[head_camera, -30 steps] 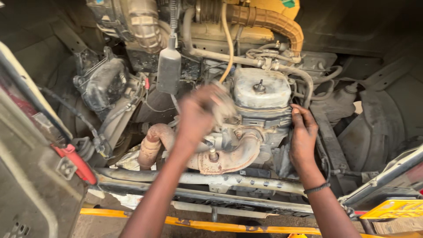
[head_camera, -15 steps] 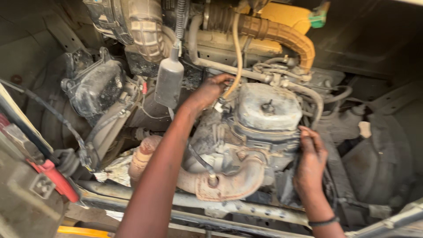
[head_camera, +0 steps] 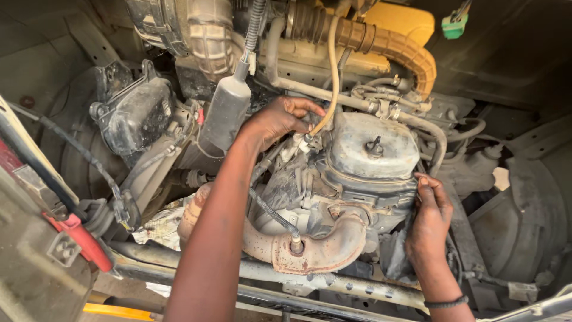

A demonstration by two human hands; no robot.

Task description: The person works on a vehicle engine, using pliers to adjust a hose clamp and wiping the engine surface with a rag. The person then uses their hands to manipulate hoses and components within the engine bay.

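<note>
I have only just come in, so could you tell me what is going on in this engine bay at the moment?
A person is leaning over an open, grimy engine bay with both bare hands in it. The left hand pinches the lower end of a thin tan hose where it meets a small fitting beside the dusty metal housing. The right hand rests against that housing's right side, apparently holding nothing. A rusty exhaust pipe curves below.
</note>
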